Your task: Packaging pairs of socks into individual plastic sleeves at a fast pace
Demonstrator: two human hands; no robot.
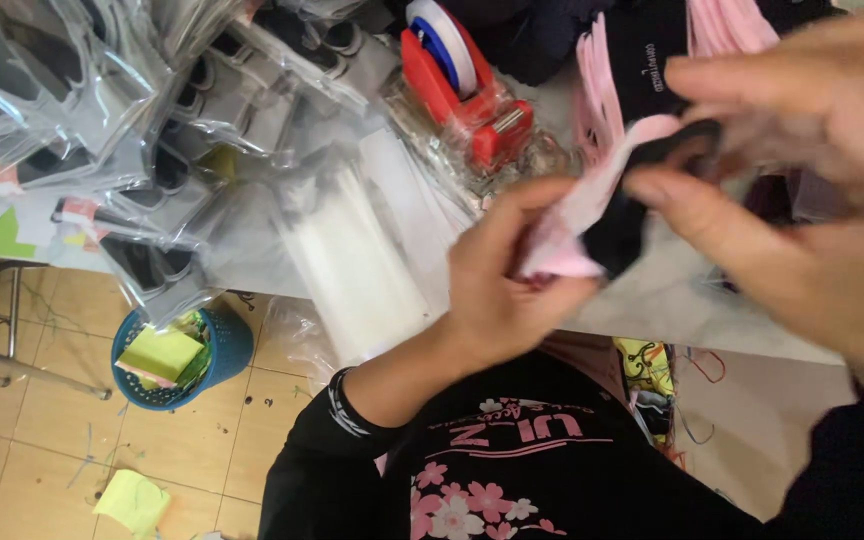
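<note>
A black long-sleeved top with pink flower print, white-striped cuff on the left sleeve.

light: bright, even daylight | glare: plastic bags | blur: hands motion-smeared

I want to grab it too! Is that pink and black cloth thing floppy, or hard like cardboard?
Probably floppy: the pink and black cloth piece bends and folds between the left hand and right hand. It likely weighs little, since fingertips alone hold it.

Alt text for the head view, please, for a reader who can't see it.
Two hands, left hand and right hand, together hold a pink-and-black fabric piece above a table piled with clear plastic packets and a red tape dispenser. A blue basket stands on the tiled floor.
</note>
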